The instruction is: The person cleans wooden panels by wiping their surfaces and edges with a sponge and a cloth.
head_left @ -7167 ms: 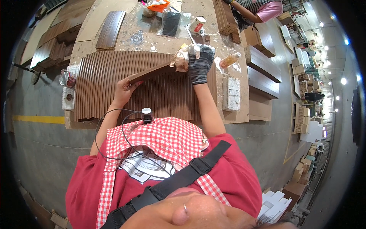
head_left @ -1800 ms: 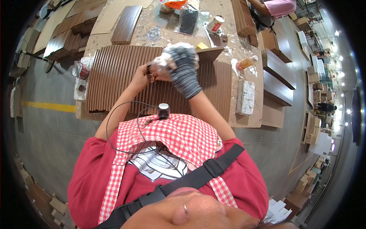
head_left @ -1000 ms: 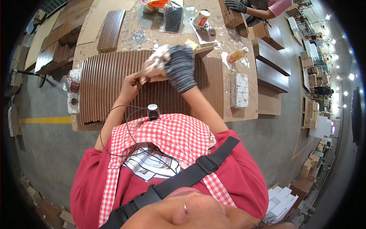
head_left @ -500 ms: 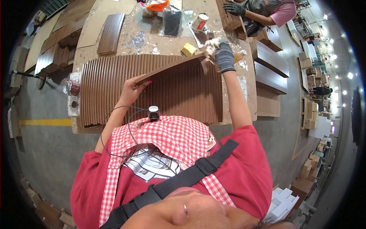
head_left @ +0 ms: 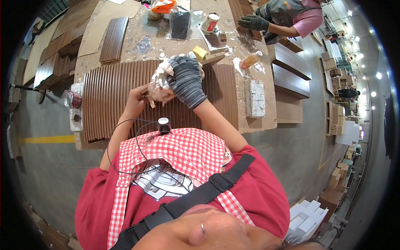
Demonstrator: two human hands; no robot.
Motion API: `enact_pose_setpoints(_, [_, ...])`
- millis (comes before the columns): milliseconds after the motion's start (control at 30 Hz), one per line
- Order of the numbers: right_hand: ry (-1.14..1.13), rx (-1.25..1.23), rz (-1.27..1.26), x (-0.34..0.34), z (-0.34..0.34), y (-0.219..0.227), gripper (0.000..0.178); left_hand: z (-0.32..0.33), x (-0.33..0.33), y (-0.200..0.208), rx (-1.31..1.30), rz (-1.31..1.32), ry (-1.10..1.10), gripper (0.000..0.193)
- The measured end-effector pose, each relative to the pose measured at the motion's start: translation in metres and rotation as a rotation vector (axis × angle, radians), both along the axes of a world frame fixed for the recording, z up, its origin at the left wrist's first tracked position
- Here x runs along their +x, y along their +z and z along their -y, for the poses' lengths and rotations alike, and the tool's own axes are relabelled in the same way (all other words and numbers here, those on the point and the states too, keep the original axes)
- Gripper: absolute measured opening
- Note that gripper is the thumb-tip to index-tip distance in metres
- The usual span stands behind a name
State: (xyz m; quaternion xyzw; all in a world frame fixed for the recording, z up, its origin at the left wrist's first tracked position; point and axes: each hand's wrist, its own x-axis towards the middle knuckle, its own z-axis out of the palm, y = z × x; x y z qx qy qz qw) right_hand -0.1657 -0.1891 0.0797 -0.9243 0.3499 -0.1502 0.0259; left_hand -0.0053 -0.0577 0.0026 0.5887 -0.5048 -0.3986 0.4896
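Observation:
A brown wooden board (head_left: 213,61) is tilted up over a row of brown wooden strips (head_left: 112,96) standing side by side on the worktable. My bare left hand (head_left: 136,101) grips the board's near left end. My right hand (head_left: 186,81), in a grey striped glove, is closed on a bunched whitish rag (head_left: 160,83). The rag lies against the board close to my left hand and covers much of the board's length. Just beyond the board sits a yellow sponge block (head_left: 199,53).
On the worktable (head_left: 266,83) stand a white can (head_left: 210,23), a bottle of amber liquid (head_left: 251,59), a paint-spotted white block (head_left: 255,98), a dark packet (head_left: 180,25) and a loose brown board (head_left: 114,39). A co-worker's gloved hand (head_left: 254,23) rests on boards at the far right.
My right hand has drawn the rag along the board from its far right end toward my left hand. The left hand keeps its grip. The view has shifted slightly.

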Motion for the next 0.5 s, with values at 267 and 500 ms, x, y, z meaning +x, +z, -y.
enact_pose_setpoints(267, [-0.281, -0.279, 0.201, -0.044, 0.063, -0.018, 0.051, 0.003, -0.009, 0.018, -0.042, 0.039, 0.038, 0.032])
enact_pose_setpoints(500, [-0.462, 0.045, 0.119, -0.099, 0.122, -0.014, 0.038, -0.002, -0.007, 0.013, -0.057, 0.100, 0.041, 0.029])
